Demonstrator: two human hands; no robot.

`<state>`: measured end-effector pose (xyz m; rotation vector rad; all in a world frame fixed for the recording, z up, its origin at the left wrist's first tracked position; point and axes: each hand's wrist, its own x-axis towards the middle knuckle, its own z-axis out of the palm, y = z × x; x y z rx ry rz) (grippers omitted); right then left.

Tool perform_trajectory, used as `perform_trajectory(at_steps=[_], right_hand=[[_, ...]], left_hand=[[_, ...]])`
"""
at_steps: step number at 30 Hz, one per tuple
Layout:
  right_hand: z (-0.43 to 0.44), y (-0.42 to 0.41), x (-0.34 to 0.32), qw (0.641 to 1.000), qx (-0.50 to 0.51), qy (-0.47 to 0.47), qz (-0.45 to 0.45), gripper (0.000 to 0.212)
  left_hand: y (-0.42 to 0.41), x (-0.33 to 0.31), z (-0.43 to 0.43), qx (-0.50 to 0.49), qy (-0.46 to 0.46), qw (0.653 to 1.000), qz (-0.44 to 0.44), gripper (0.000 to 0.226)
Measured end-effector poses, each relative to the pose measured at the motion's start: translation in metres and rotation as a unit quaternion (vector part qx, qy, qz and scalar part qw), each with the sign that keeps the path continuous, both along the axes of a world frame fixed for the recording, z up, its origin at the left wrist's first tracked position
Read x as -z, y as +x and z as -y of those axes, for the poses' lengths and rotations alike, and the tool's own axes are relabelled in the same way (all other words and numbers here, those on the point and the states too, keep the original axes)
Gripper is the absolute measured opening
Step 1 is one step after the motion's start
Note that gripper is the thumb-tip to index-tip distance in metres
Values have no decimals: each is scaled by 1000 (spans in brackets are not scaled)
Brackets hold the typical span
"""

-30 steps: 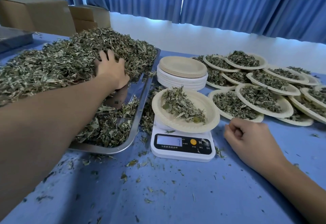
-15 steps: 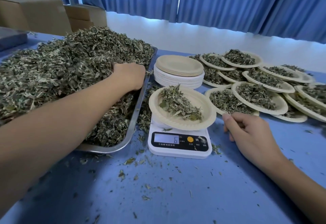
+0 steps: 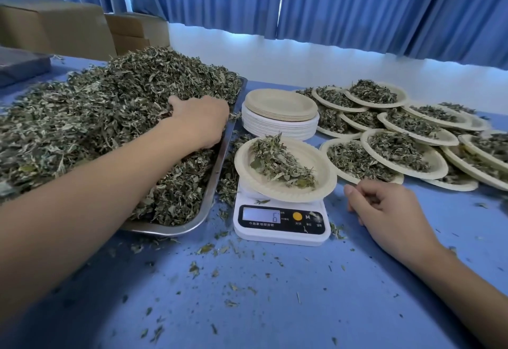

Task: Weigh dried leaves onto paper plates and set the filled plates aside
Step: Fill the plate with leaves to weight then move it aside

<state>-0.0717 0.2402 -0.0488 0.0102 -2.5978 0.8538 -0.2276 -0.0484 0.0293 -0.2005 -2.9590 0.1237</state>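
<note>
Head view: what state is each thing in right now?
Scale: on, display reads 6.
Plate on scale: partly filled.
Left hand: dug in, gripping dried leaves.
Right hand: loosely curled, holding nothing.
Tray: heaped with leaves.
Plate stack: empty.
Filled plates: overlapping, set aside.

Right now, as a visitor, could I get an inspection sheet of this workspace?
Surface: blue table, flecked with leaf bits.
Job's things: metal tray heaped with the leaf pile; white scale, display apparently 6, bearing a part-filled plate; stack of empty plates behind it; filled plates overlapping to its right.
Clutter: leaf scraps scattered round tray and scale.
Hands: left hand dug into the leaf pile, fingers curled in it; right hand resting on the table beside the scale, holding nothing.
Cables: nothing seen.
Surroundings: blue curtains behind; cardboard boxes far left.
</note>
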Motion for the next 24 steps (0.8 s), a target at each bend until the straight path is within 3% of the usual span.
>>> perform_trajectory(at_steps=[6, 9, 15, 21, 24], right_hand=[[-1, 2, -1, 1000, 1, 3, 6, 42], [1, 3, -1, 1000, 0, 11, 7, 43], [1, 3, -2, 1000, 2, 11, 7, 43], [1, 4, -2, 1000, -2, 15, 9, 44], [0, 3, -2, 1000, -5, 20, 9, 44]], left_hand=[[6, -11, 6, 70, 117, 989, -62, 15], [9, -9, 6, 140, 236, 957, -98, 14], [9, -11, 6, 168, 331, 916, -153, 17], [17, -18, -16, 207, 513, 833, -14, 13], [25, -19, -34, 270, 518, 811, 26, 15]])
